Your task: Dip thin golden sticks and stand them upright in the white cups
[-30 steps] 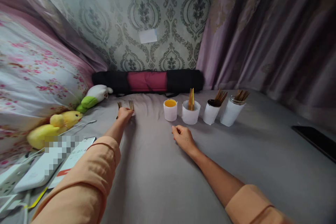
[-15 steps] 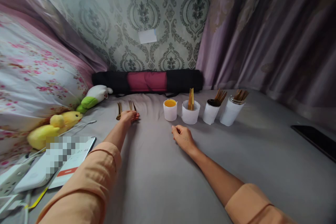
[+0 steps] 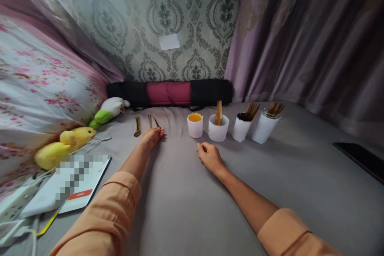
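Left hand (image 3: 153, 137): stretched over the grey sheet (image 3: 180, 192), fingers loosely bent around the near end of a slim gold utensil (image 3: 156, 122); cannot tell whether pinching or merely touching.
Slim gold utensil: lying left of the yellow-lined cup (image 3: 195, 128), far end pointing away, near end hidden at the fingers.
Thin gold pieces (image 3: 149, 120): lying just beside, to the left, lower ends behind the hand.
Gold bundle (image 3: 137, 126): farther left, on the sheet, apart from the fingers.
Weight and feel: probably metal, so light, stiff and hard to break; likely smooth enough to roll or slip.
Where to grip: best mid-shaft, between thumb and forefinger; from an end, liable to swing.
Right hand (image 3: 210, 157): resting curled before the cups, thumb against forefinger, with nothing visible inside.
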The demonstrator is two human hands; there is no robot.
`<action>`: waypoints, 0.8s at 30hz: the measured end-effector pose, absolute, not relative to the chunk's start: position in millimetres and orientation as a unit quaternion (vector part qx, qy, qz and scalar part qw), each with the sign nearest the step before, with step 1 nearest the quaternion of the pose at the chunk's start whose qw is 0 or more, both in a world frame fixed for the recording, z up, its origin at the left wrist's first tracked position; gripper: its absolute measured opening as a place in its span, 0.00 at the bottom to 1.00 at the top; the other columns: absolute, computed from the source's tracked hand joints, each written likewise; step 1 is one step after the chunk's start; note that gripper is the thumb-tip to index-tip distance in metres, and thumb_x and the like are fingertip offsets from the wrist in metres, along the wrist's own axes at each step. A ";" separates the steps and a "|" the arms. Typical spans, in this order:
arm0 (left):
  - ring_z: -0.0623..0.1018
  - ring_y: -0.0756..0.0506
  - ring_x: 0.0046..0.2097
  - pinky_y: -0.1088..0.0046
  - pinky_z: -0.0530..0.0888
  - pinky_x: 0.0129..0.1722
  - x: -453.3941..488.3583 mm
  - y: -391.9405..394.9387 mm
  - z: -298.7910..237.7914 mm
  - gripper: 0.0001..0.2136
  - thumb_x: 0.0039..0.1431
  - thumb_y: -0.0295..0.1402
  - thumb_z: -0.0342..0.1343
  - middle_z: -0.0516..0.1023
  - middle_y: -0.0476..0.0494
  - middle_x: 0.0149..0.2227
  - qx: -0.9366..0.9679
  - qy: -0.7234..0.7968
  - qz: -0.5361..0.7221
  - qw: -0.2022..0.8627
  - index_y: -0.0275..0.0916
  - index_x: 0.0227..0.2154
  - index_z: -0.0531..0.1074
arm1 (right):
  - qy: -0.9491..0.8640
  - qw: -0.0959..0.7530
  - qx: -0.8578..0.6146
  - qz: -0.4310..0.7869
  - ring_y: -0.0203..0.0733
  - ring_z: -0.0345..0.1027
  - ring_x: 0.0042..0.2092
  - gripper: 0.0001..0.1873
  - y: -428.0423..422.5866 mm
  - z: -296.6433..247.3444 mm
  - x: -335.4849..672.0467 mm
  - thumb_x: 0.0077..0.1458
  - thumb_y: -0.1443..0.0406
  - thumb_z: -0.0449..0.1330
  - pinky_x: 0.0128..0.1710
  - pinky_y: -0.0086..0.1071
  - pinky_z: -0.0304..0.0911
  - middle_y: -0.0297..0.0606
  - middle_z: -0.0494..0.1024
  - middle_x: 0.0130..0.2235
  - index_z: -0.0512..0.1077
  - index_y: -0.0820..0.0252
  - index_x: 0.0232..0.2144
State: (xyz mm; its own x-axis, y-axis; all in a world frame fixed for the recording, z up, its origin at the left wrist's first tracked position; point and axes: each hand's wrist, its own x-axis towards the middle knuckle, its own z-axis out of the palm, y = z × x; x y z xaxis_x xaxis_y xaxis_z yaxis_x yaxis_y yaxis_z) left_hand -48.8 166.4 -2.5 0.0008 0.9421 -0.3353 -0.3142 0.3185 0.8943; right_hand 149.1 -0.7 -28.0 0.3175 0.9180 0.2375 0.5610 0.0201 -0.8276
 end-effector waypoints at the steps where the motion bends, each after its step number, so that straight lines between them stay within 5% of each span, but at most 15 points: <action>1: 0.72 0.53 0.23 0.80 0.69 0.22 -47.9 164.4 -2.6 0.06 0.50 0.16 0.48 0.71 0.44 0.23 0.310 0.502 0.495 0.638 0.31 0.27 0.67 | -0.550 0.455 -0.672 0.197 0.32 0.58 0.20 0.21 -0.7 -27.7 149.1 0.55 0.54 0.46 0.20 0.25 0.49 0.33 0.69 0.18 0.69 0.61 0.22; 24: 0.72 0.56 0.24 0.84 0.71 0.25 -31.3 109.7 -1.0 0.05 0.50 0.18 0.52 0.73 0.43 0.27 0.333 0.436 0.490 0.677 0.29 0.29 0.71 | -0.548 0.465 -0.664 0.208 0.32 0.57 0.20 0.21 -2.2 -25.0 148.8 0.54 0.54 0.46 0.20 0.25 0.50 0.34 0.68 0.18 0.69 0.62 0.21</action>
State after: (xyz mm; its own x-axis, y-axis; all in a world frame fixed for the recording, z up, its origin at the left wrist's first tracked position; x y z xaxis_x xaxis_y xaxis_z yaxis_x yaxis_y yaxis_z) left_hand -31.3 109.7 -1.0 0.1400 0.9542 -0.2645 -0.3725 0.2983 0.8788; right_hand 148.8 -2.2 -25.0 0.3126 0.9209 0.2329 0.5336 0.0326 -0.8451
